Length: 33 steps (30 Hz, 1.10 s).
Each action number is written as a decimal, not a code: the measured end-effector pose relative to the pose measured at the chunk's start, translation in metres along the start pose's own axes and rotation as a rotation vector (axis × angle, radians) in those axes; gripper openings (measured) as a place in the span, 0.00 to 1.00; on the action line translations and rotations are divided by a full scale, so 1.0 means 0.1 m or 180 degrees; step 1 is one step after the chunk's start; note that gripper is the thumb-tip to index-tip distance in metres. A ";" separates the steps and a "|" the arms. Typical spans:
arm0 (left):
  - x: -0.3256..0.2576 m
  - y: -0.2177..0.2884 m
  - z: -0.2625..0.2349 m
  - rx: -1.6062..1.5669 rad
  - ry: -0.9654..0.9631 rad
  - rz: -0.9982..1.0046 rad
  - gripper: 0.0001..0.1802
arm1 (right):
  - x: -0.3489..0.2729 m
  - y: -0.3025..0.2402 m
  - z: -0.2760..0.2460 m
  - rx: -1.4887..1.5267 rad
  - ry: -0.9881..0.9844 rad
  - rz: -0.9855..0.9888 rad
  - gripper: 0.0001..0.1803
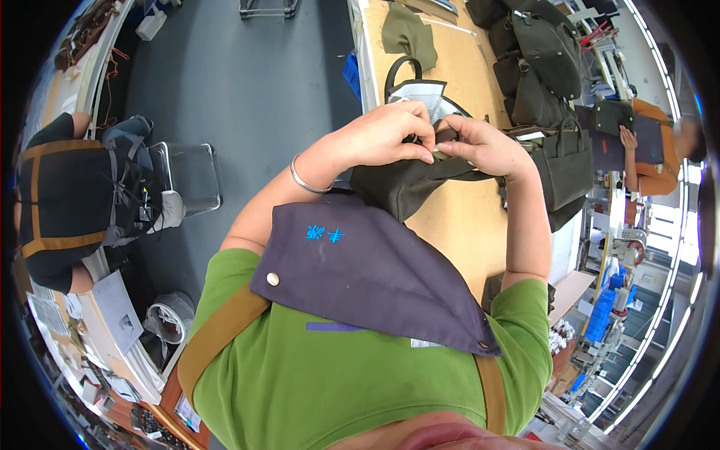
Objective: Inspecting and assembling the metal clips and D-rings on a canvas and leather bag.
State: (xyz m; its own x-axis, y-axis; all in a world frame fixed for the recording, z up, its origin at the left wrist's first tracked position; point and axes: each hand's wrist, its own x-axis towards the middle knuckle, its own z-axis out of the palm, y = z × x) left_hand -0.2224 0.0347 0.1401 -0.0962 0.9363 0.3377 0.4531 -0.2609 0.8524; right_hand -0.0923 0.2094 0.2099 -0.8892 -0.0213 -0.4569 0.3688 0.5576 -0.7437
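Observation:
A dark olive bag (401, 180) lies at the near edge of the wooden table, with its mouth towards my hands. My left hand (390, 135) pinches at the bag's edge, thumb and fingers pressed together. Close beside it, my right hand (487, 144) is also closed, its thumb and forefinger on the edge where a brownish zipper strip (445, 136) shows. Between the fingertips is a small pale bit too small to name. A looped dark handle (403, 67) and a grey-white lining piece (426, 94) stick up behind my left hand.
Several dark olive bags (544, 56) are piled along the table's far right, with another upright bag (564, 169) beside my right forearm. An olive cloth piece (409, 37) lies on the wooden table (461, 64). One co-worker (71, 199) sits at left near a clear stool (187, 178); another (652, 142) works at right.

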 end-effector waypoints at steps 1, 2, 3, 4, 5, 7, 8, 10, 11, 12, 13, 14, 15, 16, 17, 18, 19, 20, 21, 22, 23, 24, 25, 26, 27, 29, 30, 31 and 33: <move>0.02 0.01 -0.01 0.0005 -0.0093 -0.0027 0.11 | -0.02 -0.04 0.00 -0.0047 -0.0012 0.0176 0.08; 0.02 0.02 -0.01 0.0009 -0.0187 -0.0053 0.11 | -0.03 -0.08 -0.01 -0.0027 -0.0081 0.0234 0.08; 0.01 0.06 -0.02 0.0013 -0.0192 -0.0042 0.12 | -0.06 -0.12 -0.01 0.0000 -0.0149 0.0302 0.07; 0.00 0.10 -0.02 0.0017 -0.0198 -0.0032 0.12 | -0.08 -0.13 0.00 0.0029 -0.0216 0.0369 0.07; -0.02 0.12 -0.02 0.0021 -0.0204 -0.0022 0.12 | -0.06 -0.05 -0.01 -0.0051 -0.0216 0.0291 0.07; -0.03 0.03 0.01 0.0069 -0.0133 0.0071 0.12 | -0.04 0.05 -0.01 -0.0024 -0.0062 0.0139 0.08; -0.03 -0.01 0.03 0.0094 -0.0094 0.0116 0.12 | -0.04 0.07 -0.01 -0.0013 0.0013 0.0062 0.08; -0.03 0.01 0.01 0.0125 -0.0219 -0.0075 0.12 | -0.02 0.00 0.00 0.0063 0.0003 0.0094 0.09; -0.03 0.02 0.01 0.0140 -0.0280 -0.0170 0.12 | 0.00 0.02 0.00 0.0054 -0.0056 0.0038 0.09; -0.04 0.00 0.03 0.0152 -0.0248 -0.0152 0.12 | 0.00 0.03 0.01 0.0051 -0.0122 -0.0009 0.09; -0.05 -0.02 0.05 0.0163 -0.0216 -0.0135 0.12 | 0.01 0.01 0.03 0.0082 -0.0110 0.0050 0.09; -0.07 -0.04 0.06 0.0175 -0.0184 -0.0118 0.12 | 0.00 -0.03 0.05 0.0112 -0.0098 0.0110 0.10; -0.07 -0.04 0.06 0.0187 -0.0198 -0.0115 0.11 | 0.01 -0.06 0.04 0.0130 -0.0078 0.0166 0.10; -0.08 -0.03 0.06 0.0199 -0.0212 -0.0113 0.11 | 0.02 -0.04 0.03 0.0181 -0.0113 0.0152 0.10; -0.08 -0.03 0.06 0.0210 -0.0228 -0.0110 0.11 | 0.02 0.00 0.02 0.0233 -0.0148 0.0139 0.10; -0.09 -0.03 0.06 0.0178 -0.0220 -0.0111 0.11 | 0.02 0.03 0.02 0.0293 -0.0181 0.0134 0.09; -0.09 -0.03 0.05 0.0147 -0.0213 -0.0112 0.11 | 0.02 0.02 0.02 0.0309 -0.0148 0.0157 0.10; -0.09 -0.03 0.06 0.0114 -0.0207 -0.0112 0.11 | 0.01 -0.01 0.03 0.0325 -0.0115 0.0181 0.10; -0.09 -0.04 0.07 0.0146 -0.0171 -0.0122 0.11 | 0.01 -0.02 0.03 0.0342 -0.0073 0.0199 0.10; -0.08 -0.04 0.09 0.0176 -0.0135 -0.0132 0.11 | 0.01 0.01 0.02 0.0276 -0.0081 0.0309 0.10; -0.08 -0.04 0.10 0.0206 -0.0100 -0.0142 0.10 | 0.00 0.06 0.00 0.0210 -0.0088 0.0420 0.09; -0.07 -0.03 0.09 0.0151 -0.0105 -0.0129 0.10 | 0.01 0.07 -0.02 0.0136 -0.0102 0.0521 0.09; -0.07 -0.01 0.08 0.0096 -0.0110 -0.0116 0.10 | 0.00 0.05 -0.03 0.0022 -0.0100 0.0445 0.09; -0.06 0.00 0.07 0.0040 -0.0115 -0.0102 0.10 | -0.02 -0.01 -0.05 -0.0091 -0.0099 0.0369 0.09; -0.04 0.00 0.06 -0.0043 -0.0067 0.0000 0.10 | -0.04 -0.06 -0.06 -0.0199 -0.0091 0.0293 0.09; 0.02 -0.03 0.02 -0.0208 0.0033 0.0202 0.11 | -0.04 -0.15 -0.12 -0.0072 0.0025 -0.0048 0.08; 0.04 -0.04 0.00 -0.0205 0.0009 0.0166 0.11 | -0.04 -0.17 -0.13 -0.0005 0.0097 -0.0216 0.08; 0.05 -0.04 -0.02 -0.0201 -0.0012 0.0129 0.11 | -0.02 -0.14 -0.14 -0.0083 0.0049 -0.0076 0.08; 0.06 -0.08 -0.03 -0.0251 -0.0037 0.0099 0.12 | 0.06 -0.05 -0.17 -0.0246 -0.0043 0.0197 0.08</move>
State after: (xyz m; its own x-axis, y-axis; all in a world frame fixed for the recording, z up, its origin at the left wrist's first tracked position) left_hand -0.2292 0.0420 0.1363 -0.0726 0.9300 0.3603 0.3844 -0.3073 0.8705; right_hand -0.1042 0.2205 0.2189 -0.8614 0.0042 -0.5079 0.4005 0.6205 -0.6742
